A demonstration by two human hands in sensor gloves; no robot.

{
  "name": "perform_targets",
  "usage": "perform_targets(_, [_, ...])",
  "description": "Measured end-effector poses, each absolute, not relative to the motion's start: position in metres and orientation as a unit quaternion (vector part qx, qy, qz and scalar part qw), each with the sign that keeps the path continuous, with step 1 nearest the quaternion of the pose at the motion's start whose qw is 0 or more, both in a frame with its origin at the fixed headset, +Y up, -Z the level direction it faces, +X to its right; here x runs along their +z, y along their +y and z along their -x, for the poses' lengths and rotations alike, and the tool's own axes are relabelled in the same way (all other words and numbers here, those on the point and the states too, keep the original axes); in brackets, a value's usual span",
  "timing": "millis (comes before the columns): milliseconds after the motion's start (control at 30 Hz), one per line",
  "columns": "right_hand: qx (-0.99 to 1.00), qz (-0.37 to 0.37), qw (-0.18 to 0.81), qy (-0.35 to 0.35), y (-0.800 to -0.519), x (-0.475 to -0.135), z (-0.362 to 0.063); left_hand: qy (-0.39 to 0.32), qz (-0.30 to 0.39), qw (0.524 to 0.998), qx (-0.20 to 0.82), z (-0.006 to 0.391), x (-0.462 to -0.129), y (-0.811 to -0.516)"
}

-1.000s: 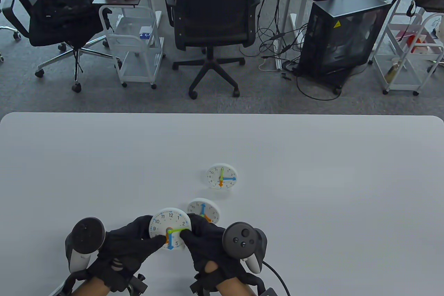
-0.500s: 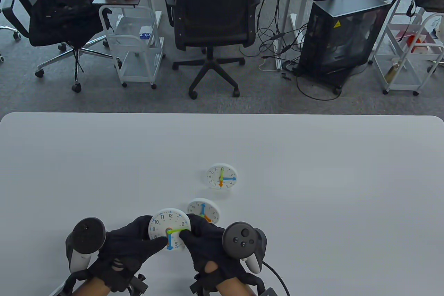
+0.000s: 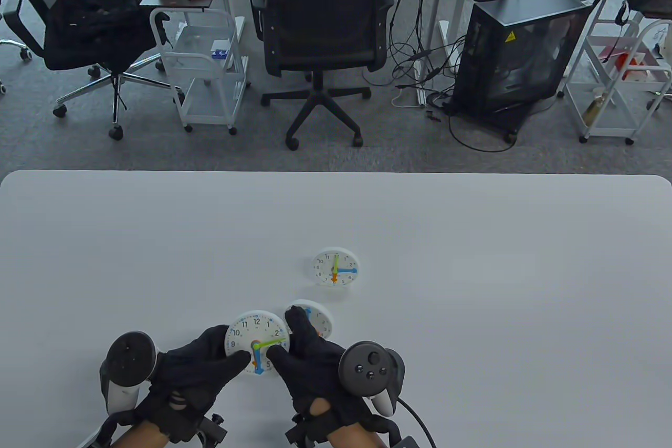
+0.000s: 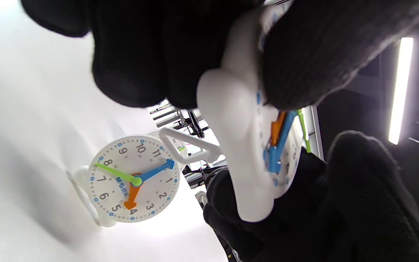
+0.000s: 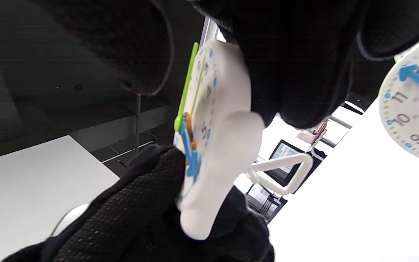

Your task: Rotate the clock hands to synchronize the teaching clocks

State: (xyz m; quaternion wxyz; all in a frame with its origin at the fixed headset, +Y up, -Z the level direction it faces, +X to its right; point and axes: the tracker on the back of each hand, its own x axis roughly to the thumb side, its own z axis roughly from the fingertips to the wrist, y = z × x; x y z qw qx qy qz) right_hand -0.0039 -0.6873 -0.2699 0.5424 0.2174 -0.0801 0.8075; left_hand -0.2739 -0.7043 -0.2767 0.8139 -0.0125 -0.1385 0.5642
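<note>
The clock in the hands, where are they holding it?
Both hands grip the near clock by its rim: left hand on its left edge, right hand on its right edge.

1. Even, soft light is falling on my white table (image 3: 472, 238), casting only faint shadows.
2. A ceiling light strip (image 4: 398, 87) is glaring in my left wrist view.
3. My gloved fingers (image 5: 296, 54) are blurring into dark, close-up masses.
</note>
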Motion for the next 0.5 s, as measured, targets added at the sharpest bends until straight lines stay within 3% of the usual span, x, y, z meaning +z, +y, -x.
perform_targets(267, [0.855, -0.291, 0.419, -0.097, -0.679, -0.262, 0.017, -0.133, 0.001, 0.812, 0.569, 0.276, -0.276, -0.703])
perform_targets(500, [0.868, -0.308, 0.361, -0.146, -0.671, -0.255, 0.022, -0.138, -0.004, 0.804, 0.578, 0.274, -0.272, -0.7])
